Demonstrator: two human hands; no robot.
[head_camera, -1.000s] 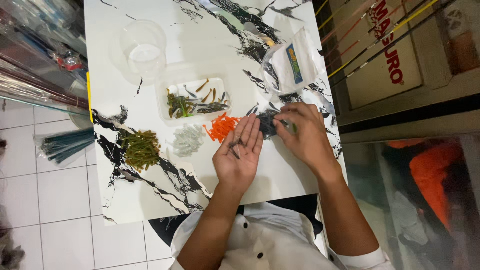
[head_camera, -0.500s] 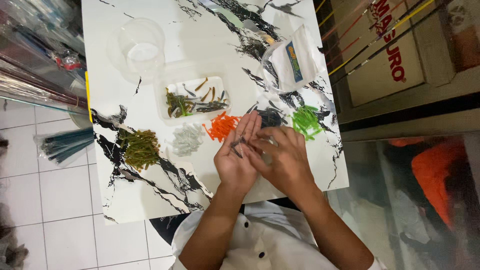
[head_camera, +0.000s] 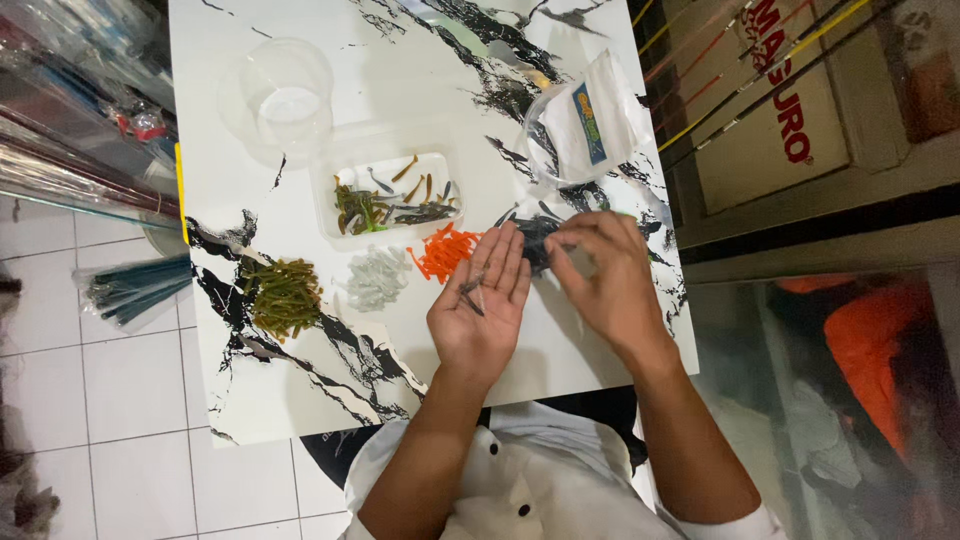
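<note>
My left hand (head_camera: 482, 300) lies palm up over the marble-patterned table (head_camera: 300, 390), with a few small dark soft lures (head_camera: 472, 291) resting in the palm. My right hand (head_camera: 605, 275) hovers beside it, fingers pinched over a dark pile of lures (head_camera: 535, 240) on the table; whether it grips one I cannot tell. An orange pile (head_camera: 445, 250), a white-grey pile (head_camera: 375, 278) and an olive-green pile (head_camera: 283, 295) lie in a row to the left. A clear tray (head_camera: 385, 195) behind them holds mixed lures.
A clear round tub (head_camera: 285, 100) stands at the back left. A clear plastic bag with a label (head_camera: 585, 125) lies at the back right. Bundled rods in plastic (head_camera: 130, 290) lean off the table's left edge. A cardboard box (head_camera: 790, 100) sits to the right.
My right hand moved from beside my left palm back to the right over the dark pile, covering the green pile that showed half a second ago. My left hand stayed palm up.
</note>
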